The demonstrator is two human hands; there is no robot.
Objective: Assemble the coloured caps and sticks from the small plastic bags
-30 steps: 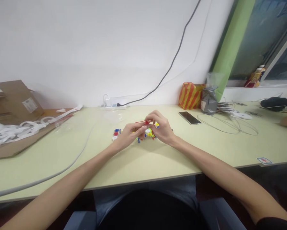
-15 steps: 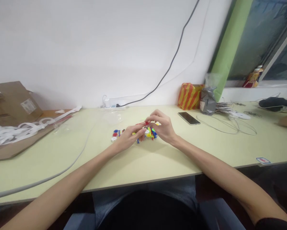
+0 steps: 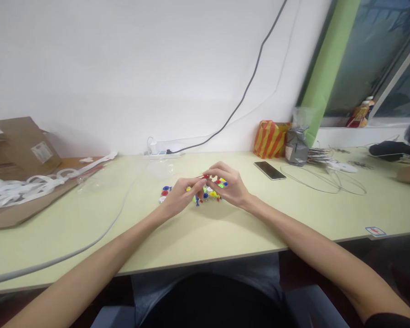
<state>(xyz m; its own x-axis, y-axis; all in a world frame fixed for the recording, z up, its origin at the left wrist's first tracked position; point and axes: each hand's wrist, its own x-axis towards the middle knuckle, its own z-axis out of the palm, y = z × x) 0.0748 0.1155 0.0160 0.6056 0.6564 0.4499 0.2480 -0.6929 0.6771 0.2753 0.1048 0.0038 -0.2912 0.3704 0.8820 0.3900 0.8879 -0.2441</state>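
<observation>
Above a spread of small coloured plastic pieces (image 3: 212,194), my two hands meet at the fingertips. My right hand (image 3: 232,186) pinches a small red plastic piece (image 3: 206,176). Thumb and fingers of my left hand (image 3: 182,195) are closed on a thin red part that reaches toward that piece; whether the two parts are joined I cannot tell. Blue, red and white round-topped pieces (image 3: 164,193) lie just left of my left hand. More yellow, blue, green and red ones sit under and between the hands, partly hidden by the fingers.
A phone (image 3: 269,170) lies right of my right hand, with a striped bag (image 3: 271,139) and a grey bag (image 3: 297,148) behind. Loose thin cable (image 3: 314,184) curls nearby. At left are a cardboard box (image 3: 27,141), white strips (image 3: 27,187) and a thick cable (image 3: 88,246).
My right hand has moved slightly left and down, bringing the red piece closer to my left fingers. Both hands keep their hold.
</observation>
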